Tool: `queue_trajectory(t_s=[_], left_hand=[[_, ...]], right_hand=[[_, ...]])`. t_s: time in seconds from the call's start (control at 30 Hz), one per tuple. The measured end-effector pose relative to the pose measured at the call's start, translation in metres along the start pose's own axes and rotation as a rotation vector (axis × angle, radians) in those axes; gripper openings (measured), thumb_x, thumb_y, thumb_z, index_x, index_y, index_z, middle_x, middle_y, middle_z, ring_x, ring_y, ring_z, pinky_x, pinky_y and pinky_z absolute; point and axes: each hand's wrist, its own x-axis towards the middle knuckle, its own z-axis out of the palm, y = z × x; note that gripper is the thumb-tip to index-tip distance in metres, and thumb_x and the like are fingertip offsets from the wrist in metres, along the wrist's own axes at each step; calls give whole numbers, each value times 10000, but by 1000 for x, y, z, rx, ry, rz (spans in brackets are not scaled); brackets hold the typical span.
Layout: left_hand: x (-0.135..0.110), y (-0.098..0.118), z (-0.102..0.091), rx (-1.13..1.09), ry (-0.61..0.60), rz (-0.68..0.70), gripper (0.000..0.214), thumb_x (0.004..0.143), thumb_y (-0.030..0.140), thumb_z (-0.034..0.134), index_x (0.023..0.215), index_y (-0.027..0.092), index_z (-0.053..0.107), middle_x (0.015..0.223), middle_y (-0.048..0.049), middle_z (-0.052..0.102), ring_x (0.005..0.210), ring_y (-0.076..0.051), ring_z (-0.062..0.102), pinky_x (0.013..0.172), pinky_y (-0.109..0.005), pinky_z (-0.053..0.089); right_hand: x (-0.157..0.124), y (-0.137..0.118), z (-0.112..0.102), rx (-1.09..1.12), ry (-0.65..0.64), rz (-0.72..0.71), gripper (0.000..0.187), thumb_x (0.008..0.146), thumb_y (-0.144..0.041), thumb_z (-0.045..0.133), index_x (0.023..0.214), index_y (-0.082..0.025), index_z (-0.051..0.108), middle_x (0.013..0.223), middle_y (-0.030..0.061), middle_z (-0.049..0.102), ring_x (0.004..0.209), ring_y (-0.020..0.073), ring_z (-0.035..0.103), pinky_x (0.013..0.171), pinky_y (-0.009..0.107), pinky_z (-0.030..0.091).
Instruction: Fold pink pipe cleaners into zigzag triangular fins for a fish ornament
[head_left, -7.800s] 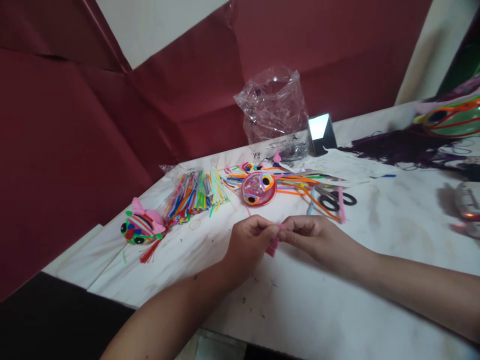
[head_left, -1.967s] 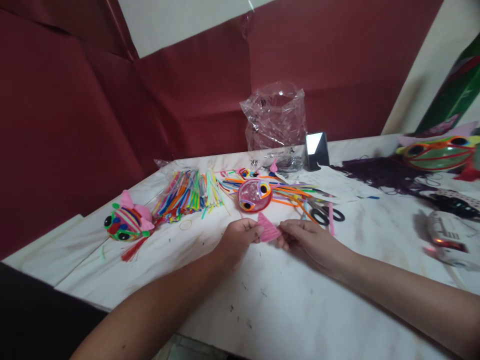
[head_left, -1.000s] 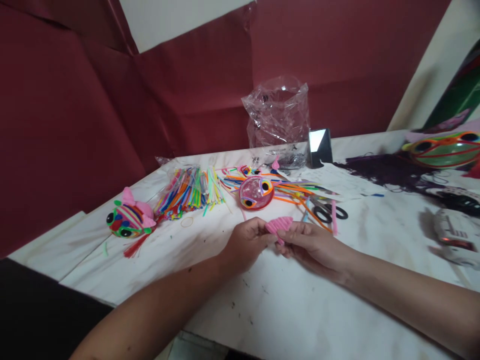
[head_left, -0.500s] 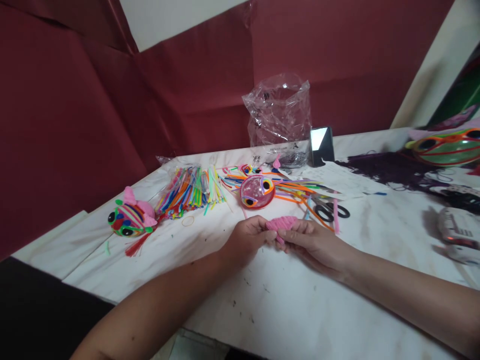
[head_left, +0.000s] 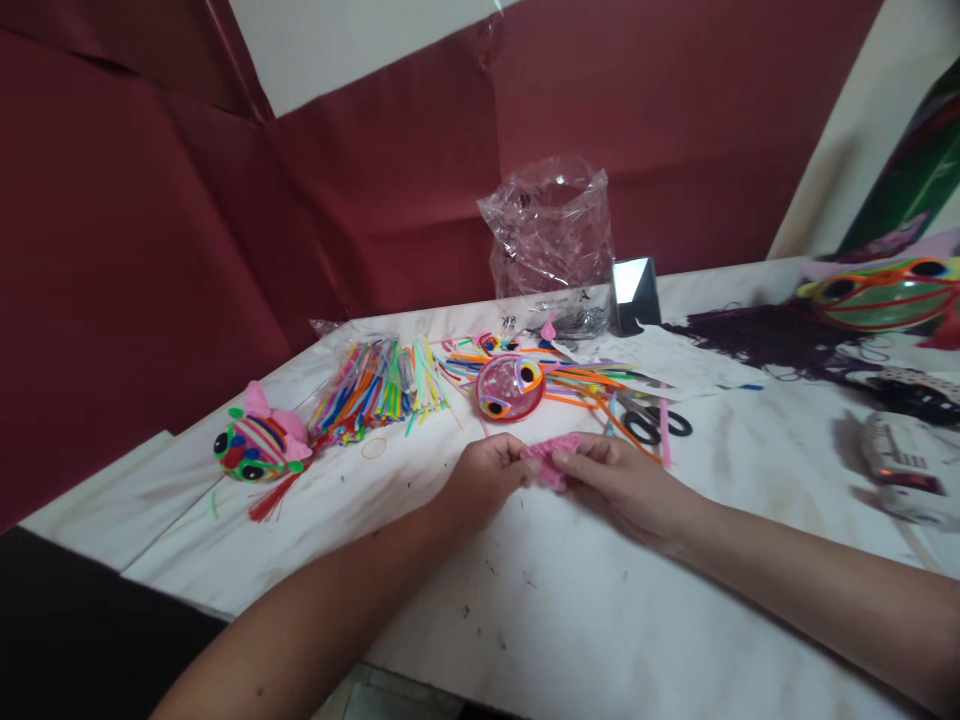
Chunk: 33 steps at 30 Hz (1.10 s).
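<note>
A small pink ridged piece (head_left: 551,458), which looks like coiled pipe cleaner, is pinched between both hands above the table. My left hand (head_left: 491,470) is closed on its left end with thumb and fingertips. My right hand (head_left: 600,472) grips the other end, thumb on top; its lower fingers are partly hidden. Just beyond the hands sits a clear pink rounded piece (head_left: 499,385) with orange, yellow and purple eye outlines. Loose coloured pipe cleaners (head_left: 581,385) lie behind and to its right, close to black-handled scissors (head_left: 656,425).
Bundled pipe cleaners (head_left: 375,390) lie left of centre, near a finished colourful fish figure (head_left: 259,440). Along the back stand a clear plastic bag (head_left: 551,240) and a phone (head_left: 636,295). Dark purple threads (head_left: 765,335), a green fish figure (head_left: 885,295) and a white device (head_left: 907,465) are at right.
The pink piece has turned slightly in my fingers and shows more of its lower part. Both hands still hold it. The whole view has shifted a little.
</note>
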Motion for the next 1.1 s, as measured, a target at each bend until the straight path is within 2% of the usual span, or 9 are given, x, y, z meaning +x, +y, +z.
queue_trajectory(t_s=[0.13, 0.3, 0.47, 0.53, 0.63, 0.73, 0.83, 0.97, 1.1], left_hand=[[0, -2, 0, 41, -6, 4, 183, 632, 291, 634, 627, 140, 531, 538, 32, 515, 502, -70, 406, 528, -224, 303], [-5, -2, 4, 177, 22, 32, 182, 655, 308, 613, 614, 141, 556, 542, 11, 536, 510, -91, 441, 517, -228, 324], [-9, 5, 4, 430, 98, 239, 134, 658, 247, 611, 565, 156, 577, 599, -7, 579, 608, -124, 505, 622, -247, 376], [-7, 5, 1, 378, 81, 184, 153, 666, 278, 615, 582, 154, 584, 584, -4, 571, 586, -120, 497, 604, -244, 373], [-2, 1, -3, 166, 63, 23, 228, 682, 352, 611, 612, 138, 573, 541, 5, 541, 515, -95, 448, 537, -229, 339], [2, -5, -3, 38, 77, -3, 263, 668, 377, 631, 616, 129, 559, 534, 7, 532, 515, -86, 444, 547, -226, 339], [4, -9, -1, 38, 73, -2, 271, 685, 393, 620, 655, 128, 573, 556, 5, 538, 538, -93, 464, 565, -231, 349], [9, -10, -7, 49, 228, 75, 307, 758, 445, 526, 737, 143, 578, 573, 19, 512, 538, -95, 456, 575, -237, 357], [16, -3, -21, 56, 443, 207, 260, 763, 414, 527, 691, 165, 547, 572, 37, 484, 549, -92, 442, 579, -219, 350]], right_hand=[[2, -2, -3, -74, 128, -46, 327, 655, -456, 684, 572, -160, 570, 529, -29, 533, 517, 86, 401, 540, 245, 299], [-1, -3, 0, -229, 122, -34, 398, 659, -516, 645, 519, -179, 485, 486, -56, 435, 470, 78, 316, 477, 244, 227], [-5, -6, 2, -312, 113, -51, 432, 641, -556, 635, 503, -189, 455, 467, -63, 382, 451, 74, 275, 450, 242, 204], [-3, -8, 1, -323, 121, -71, 427, 641, -562, 636, 515, -184, 481, 485, -53, 413, 464, 77, 300, 456, 241, 228], [0, -9, -1, -278, 103, -102, 422, 694, -576, 587, 604, -165, 559, 563, -13, 518, 517, 91, 390, 503, 246, 298], [1, -5, -2, -221, 34, -55, 407, 693, -550, 610, 629, -150, 571, 587, -4, 545, 532, 88, 420, 509, 237, 310], [2, 1, -4, -258, -18, 7, 366, 630, -485, 695, 589, -155, 542, 505, -44, 486, 460, 63, 366, 445, 213, 244], [8, 1, -14, -440, 93, 25, 353, 676, -481, 643, 567, -156, 558, 460, -29, 511, 376, 51, 330, 382, 210, 209], [17, -21, -33, -626, 295, -134, 240, 654, -401, 659, 655, -165, 617, 526, -2, 581, 427, 88, 436, 412, 224, 308]])
